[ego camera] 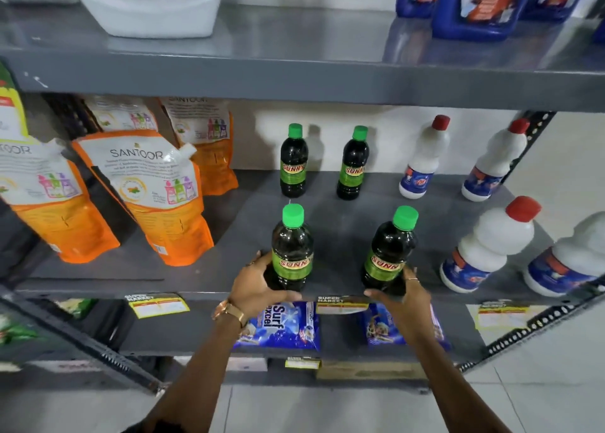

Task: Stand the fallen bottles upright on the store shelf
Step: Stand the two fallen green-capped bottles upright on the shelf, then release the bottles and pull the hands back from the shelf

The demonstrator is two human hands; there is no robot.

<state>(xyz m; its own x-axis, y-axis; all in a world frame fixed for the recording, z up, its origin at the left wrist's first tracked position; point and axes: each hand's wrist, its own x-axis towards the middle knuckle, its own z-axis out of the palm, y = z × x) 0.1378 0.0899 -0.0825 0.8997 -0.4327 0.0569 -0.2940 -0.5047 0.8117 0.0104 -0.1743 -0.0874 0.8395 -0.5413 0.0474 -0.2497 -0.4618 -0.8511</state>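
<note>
Several dark bottles with green caps and green "Sunny" labels stand upright on the grey middle shelf (337, 223). Two stand at the back, the left one (293, 161) and the right one (353, 164). Two stand at the front edge. My left hand (253, 285) wraps the base of the front left bottle (292, 247). My right hand (404, 293) wraps the base of the front right bottle (389, 251), which leans slightly to the right. No bottle lies on its side.
White bottles with red caps (487, 246) stand at the right of the same shelf. Orange Santoor pouches (157, 190) lean at the left. Blue jugs (474, 3) and a white jug (147, 3) sit on the shelf above. Detergent packs (281, 326) lie below.
</note>
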